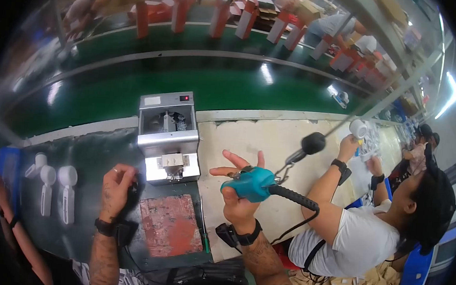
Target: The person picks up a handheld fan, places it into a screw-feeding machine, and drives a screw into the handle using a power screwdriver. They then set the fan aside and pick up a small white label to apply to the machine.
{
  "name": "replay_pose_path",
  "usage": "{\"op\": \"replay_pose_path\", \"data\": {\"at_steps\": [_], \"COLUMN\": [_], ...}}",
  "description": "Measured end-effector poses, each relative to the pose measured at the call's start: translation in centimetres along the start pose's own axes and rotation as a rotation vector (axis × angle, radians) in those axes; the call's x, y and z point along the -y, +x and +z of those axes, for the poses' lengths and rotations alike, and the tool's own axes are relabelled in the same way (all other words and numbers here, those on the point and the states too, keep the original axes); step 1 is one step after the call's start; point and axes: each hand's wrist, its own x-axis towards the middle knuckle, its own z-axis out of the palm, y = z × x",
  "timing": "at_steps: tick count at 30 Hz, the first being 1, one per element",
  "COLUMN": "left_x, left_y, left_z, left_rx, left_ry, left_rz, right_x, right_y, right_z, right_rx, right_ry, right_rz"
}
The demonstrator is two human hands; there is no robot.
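Observation:
My right hand (239,208) is around a teal electric screwdriver (254,184), thumb against its body and several fingers stretched out past it. A black cord and a metal clip at its rear link it to a hanging line. Beside the silver screw feeder (168,139), my left hand (118,180) rests low over the dark mat with its fingers curled together; whatever they may pinch is hidden. The feeder has a small red display and an open bin. Just in front of it lies a worn reddish square pad (170,225).
White round-headed handheld devices (67,193) lie to the left, near another person's hand (3,196) and a blue bin (8,163). At right, a co-worker (368,234) handles a white device (358,129). Beyond runs a green conveyor (215,87) with red-and-white boxes (220,16) behind.

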Motion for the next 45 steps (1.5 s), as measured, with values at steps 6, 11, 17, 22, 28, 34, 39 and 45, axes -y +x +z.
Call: {"op": "replay_pose_path", "data": {"at_steps": [6,11,17,22,28,34,39,45], "left_x": [-0.3,-0.1,0.0,0.2,-0.2,-0.5,-0.7,-0.6], "left_y": [0.4,0.2,0.1,0.1,-0.1,0.0,-0.1,-0.1], "left_z": [-0.1,0.2,0.1,0.2,0.1,0.4,0.2,0.1], "left_rx": [0.012,0.021,0.044,0.052,0.047,0.064,0.059,0.081], "left_ry": [0.008,-0.015,0.000,0.012,0.008,0.017,0.003,0.052], "left_rz": [0.029,0.033,0.026,0.015,0.029,0.007,0.009,-0.016], "right_x": [0.2,0.1,0.1,0.0,0.3,0.3,0.4,0.3], "right_y": [0.1,-0.3,-0.7,-0.9,-0.9,-0.9,-0.9,-1.0], "right_z": [1.5,1.7,1.5,1.4,1.5,1.3,1.4,1.4], "right_rx": [0.002,-0.076,-0.054,-0.037,-0.021,-0.021,-0.008,-0.003], "right_ry": [0.215,0.237,0.286,0.317,0.326,0.323,0.328,0.314], "right_rz": [0.047,0.061,0.090,0.096,0.127,0.128,0.133,0.138]}}
